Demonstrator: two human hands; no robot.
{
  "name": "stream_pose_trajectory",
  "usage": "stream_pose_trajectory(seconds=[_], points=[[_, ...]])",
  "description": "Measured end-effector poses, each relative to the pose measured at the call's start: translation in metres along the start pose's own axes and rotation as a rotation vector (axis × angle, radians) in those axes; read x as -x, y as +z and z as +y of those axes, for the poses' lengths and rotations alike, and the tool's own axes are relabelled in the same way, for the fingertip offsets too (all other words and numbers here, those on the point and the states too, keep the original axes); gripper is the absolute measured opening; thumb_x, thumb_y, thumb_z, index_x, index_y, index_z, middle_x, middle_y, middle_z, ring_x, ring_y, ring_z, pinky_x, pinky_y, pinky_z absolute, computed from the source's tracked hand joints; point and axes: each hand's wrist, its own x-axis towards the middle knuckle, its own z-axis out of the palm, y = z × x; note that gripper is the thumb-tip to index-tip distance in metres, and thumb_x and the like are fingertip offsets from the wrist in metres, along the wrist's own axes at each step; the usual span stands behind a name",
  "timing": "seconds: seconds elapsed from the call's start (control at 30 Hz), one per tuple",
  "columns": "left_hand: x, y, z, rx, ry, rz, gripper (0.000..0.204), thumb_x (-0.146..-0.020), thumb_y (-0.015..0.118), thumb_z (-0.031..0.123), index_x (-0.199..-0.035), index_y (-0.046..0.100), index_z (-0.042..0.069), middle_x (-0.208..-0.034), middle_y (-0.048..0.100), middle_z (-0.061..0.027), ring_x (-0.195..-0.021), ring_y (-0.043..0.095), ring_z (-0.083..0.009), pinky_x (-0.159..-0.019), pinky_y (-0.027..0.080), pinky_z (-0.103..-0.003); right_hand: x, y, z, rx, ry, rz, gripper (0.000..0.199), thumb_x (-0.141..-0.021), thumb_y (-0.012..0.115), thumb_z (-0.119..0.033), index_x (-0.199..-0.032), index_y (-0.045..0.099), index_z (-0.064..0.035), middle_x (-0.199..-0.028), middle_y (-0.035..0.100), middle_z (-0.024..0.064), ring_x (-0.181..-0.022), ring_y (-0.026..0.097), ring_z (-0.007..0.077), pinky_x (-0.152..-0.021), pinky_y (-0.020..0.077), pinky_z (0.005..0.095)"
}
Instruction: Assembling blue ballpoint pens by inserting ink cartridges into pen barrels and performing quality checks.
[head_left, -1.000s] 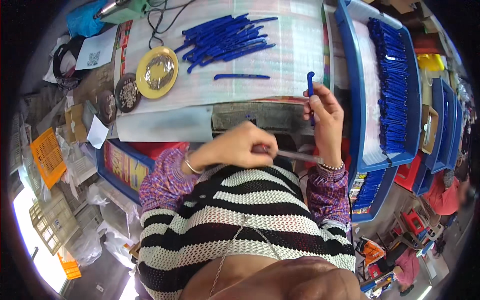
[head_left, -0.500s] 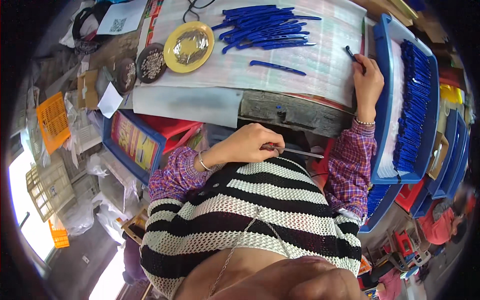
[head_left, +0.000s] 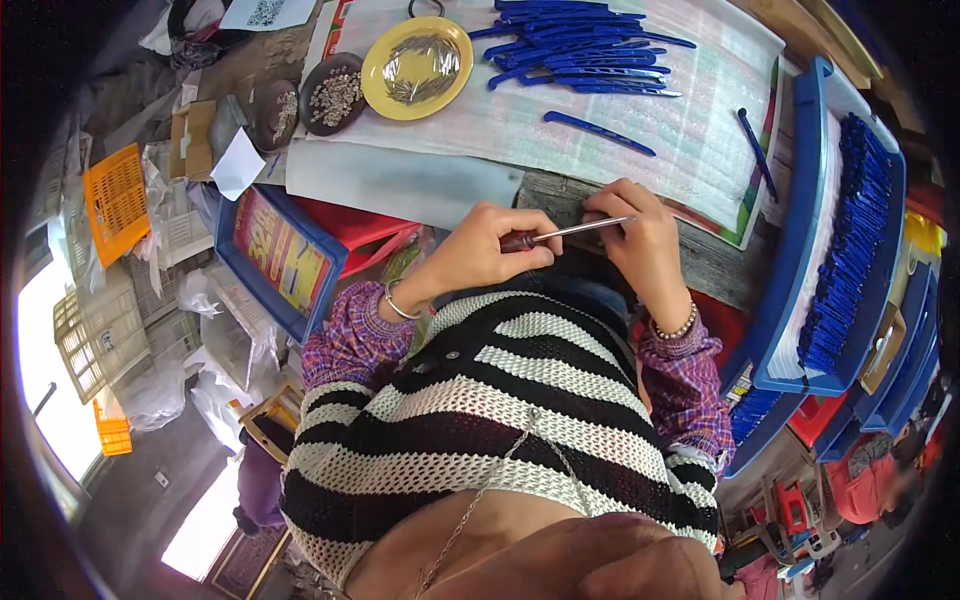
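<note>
Workbench-edge: left hand (head_left: 485, 250) holds screwdriver (head_left: 565, 233) pointing right, toward right hand (head_left: 635, 235).

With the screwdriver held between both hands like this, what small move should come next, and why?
Probably press the screwdriver tip down into whatever the right hand pinches at the table edge. The left hand already grips the handle, and the shaft points at the right fingers. The small piece itself is hidden, so this is a guess.
</note>
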Motion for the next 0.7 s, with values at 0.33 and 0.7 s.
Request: stream_pose_trajectory(seconds=[0.33, 0.7], points=[[0.004, -0.012, -0.011, 0.071, -0.086, 0.069, 0.009, -0.082, 0.067, 0.007, -0.089, 0.066, 0.002, -0.069, 0.059, 0.0034, -0.063, 0.05, -0.0008, -0.056, 0.038, -0.018, 0.02, -0.056, -0.024, -0.275, 0.134, -0.201, 0.012, -0.07, 0.067, 0.001, -0.081, 0.063, -0.0015, -0.076, 0.063, 0.0102, -0.069, 0.062, 0.0248, -0.062, 0.0482, 0.0332], [-0.023, -0.009, -0.002, -0.024, 0.055, -0.004, 0.009, -0.08, 0.066, 0.005, -0.089, 0.066, 0.003, -0.068, 0.059, 0.0036, -0.057, 0.045, -0.0018, -0.052, 0.035, -0.019, 0.193, -0.066, -0.003, -0.041, 0.703, -0.536, 0.028, -0.065, 0.064, 0.003, -0.091, 0.069, -0.0046, -0.084, 0.063, 0.0203, -0.071, 0.064, 0.0349, -0.061, 0.0497, 0.0372]])
